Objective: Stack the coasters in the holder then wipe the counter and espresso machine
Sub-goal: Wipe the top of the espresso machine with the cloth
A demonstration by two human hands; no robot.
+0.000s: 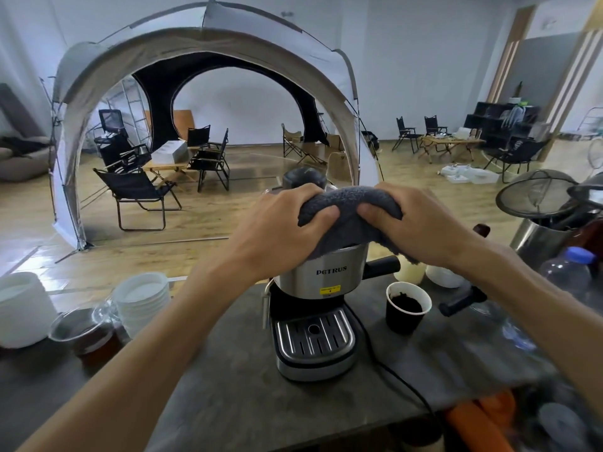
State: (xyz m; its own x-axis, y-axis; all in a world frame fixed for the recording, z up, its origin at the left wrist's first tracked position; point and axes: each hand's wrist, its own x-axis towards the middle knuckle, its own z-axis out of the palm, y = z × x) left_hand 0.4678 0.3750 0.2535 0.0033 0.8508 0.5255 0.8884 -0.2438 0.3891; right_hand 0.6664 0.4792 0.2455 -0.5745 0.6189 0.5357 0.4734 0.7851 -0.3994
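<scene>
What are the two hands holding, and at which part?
Both hold the grey cloth on top of the espresso machine: left hand grips its left end, right hand its right end.

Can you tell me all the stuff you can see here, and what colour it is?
espresso machine: one, silver and black, middle of the counter
cloth: one, dark grey, draped on top of the machine
paper cup: one, black with dark grounds inside, right of the machine
coasters: one white stack, left of the machine
glass cup: one, clear with brown liquid, far left
plastic bottle: one, clear with blue cap, far right
strainer: one, metal mesh, right, in a steel pot
tent: one, white and grey, behind
left hand: grips the cloth
right hand: grips the cloth
</scene>
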